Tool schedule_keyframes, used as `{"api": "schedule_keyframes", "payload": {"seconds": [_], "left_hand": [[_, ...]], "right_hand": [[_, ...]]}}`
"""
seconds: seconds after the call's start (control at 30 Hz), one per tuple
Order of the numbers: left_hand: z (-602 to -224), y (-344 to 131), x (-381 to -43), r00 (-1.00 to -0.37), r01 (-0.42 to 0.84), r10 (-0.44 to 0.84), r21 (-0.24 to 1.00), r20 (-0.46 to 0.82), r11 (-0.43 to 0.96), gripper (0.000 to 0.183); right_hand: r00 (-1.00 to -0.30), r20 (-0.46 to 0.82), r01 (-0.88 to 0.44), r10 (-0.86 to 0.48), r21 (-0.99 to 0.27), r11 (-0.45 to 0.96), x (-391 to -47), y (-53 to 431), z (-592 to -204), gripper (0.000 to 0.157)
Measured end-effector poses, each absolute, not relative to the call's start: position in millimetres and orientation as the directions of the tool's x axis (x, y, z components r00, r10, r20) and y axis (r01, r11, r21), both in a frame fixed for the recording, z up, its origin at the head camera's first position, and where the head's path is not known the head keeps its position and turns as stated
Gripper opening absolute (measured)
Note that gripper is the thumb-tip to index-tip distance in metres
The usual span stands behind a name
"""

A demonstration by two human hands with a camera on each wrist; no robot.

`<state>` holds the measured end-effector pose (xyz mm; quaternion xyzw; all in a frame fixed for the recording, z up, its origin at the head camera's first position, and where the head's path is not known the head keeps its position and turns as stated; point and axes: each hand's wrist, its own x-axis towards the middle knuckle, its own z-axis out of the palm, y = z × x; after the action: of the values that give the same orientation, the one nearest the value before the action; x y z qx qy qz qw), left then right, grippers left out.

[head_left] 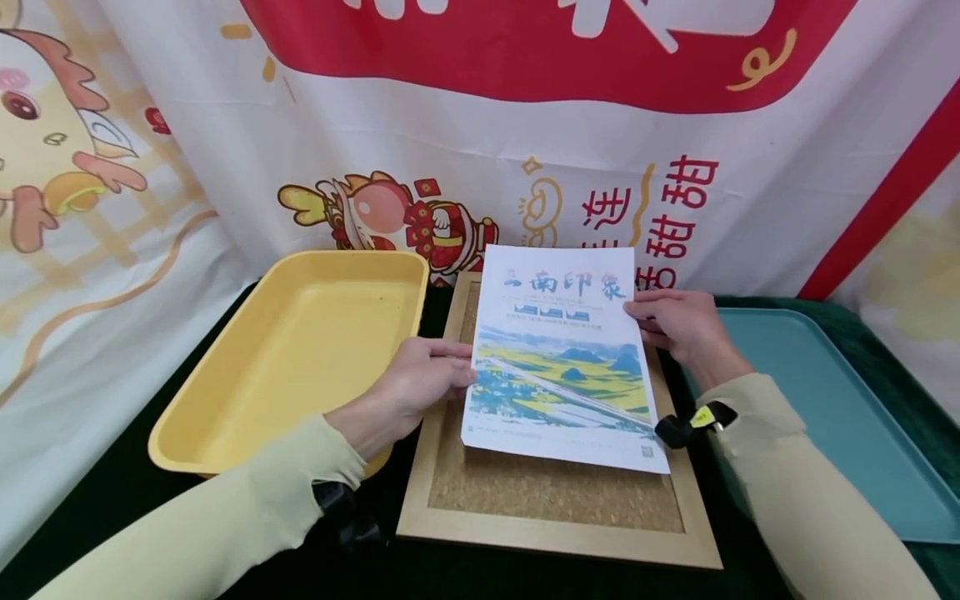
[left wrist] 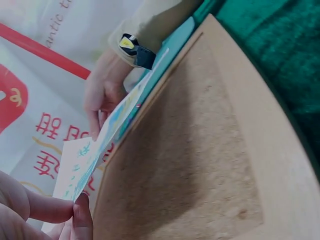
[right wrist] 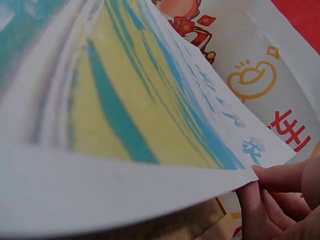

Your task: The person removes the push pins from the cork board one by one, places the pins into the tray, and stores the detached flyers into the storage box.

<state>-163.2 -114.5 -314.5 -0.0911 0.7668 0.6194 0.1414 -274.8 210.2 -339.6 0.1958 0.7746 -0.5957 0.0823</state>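
Observation:
A printed paper sheet (head_left: pixel 562 367) with a landscape picture and blue lettering is held above a wood-framed cork board (head_left: pixel 555 500). My left hand (head_left: pixel 420 379) pinches its left edge between thumb and fingers; the left wrist view shows that pinch close up, with the sheet (left wrist: pixel 112 122) seen nearly edge-on and apart from the cork surface (left wrist: pixel 190 145). At the sheet's upper right edge, my right hand (head_left: pixel 682 329) pinches it. Close by in the right wrist view, thumb and fingers of the right hand (right wrist: pixel 280 200) grip the paper's margin (right wrist: pixel 150 185).
A yellow tray (head_left: pixel 300 358) stands left of the board, partly behind my left forearm. To the right lies a blue-green tray (head_left: pixel 847 417), partly hidden by the right sleeve. Dark green cloth (head_left: pixel 360 575) covers the table. A printed white curtain (head_left: pixel 465 125) hangs behind.

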Motion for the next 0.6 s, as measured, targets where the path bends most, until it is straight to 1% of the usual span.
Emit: {"api": "schedule_keyframes", "payload": {"seconds": [0.13,0.27,0.4,0.6], "left_hand": [[-304.1,-122.4,-165.2,-0.946,-0.309,0.043,0.932,-0.323,0.191,0.04],[-296.1,-132.6,-170.6,-0.939,-0.332,0.054,0.935,-0.341,0.125,0.042],[-290.8,-148.8,-177.3,-0.936,-0.347,0.055,0.937,-0.349,0.038,0.045],[-281.3,-183.3,-181.2,-0.935,-0.353,0.066,0.933,-0.348,-0.073,0.051]], "right_hand": [[-0.897,-0.392,0.424,0.204,-0.894,0.146,-282.2,204.2,-331.0,0.052],[-0.899,-0.397,0.412,0.185,-0.91,0.052,-285.9,198.1,-322.8,0.051],[-0.905,-0.406,0.404,0.128,-0.914,-0.044,-287.0,188.6,-314.9,0.051],[-0.892,-0.449,0.438,0.039,-0.884,-0.161,-287.5,167.5,-304.9,0.049]]}}
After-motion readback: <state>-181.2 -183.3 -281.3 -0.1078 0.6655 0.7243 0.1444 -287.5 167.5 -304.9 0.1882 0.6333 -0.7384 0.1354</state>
